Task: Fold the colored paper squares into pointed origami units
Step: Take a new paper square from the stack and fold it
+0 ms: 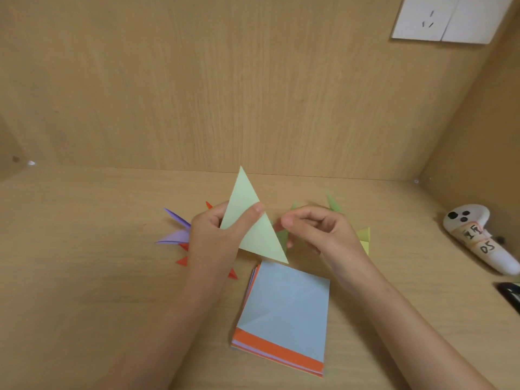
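Holding a green triangle (260,240) just beyond the stack (284,305).
Left hand (208,237) pinches the triangle between thumb and fingers, raised off the surface (84,277); right hand (315,232) hovers beside it, fingers curled (whether pinching anything, I cannot tell). Folded units (176,236) lie beyond the stack.

1. The pale green triangle (259,237) hides some fingers of the left hand (211,237).
2. That hand covers most of the red paper points (183,261).
3. The right hand (318,229) hides part of the green paper points (333,204).
4. A black thing (508,294) is cut off at the right edge; I cannot tell what it is.
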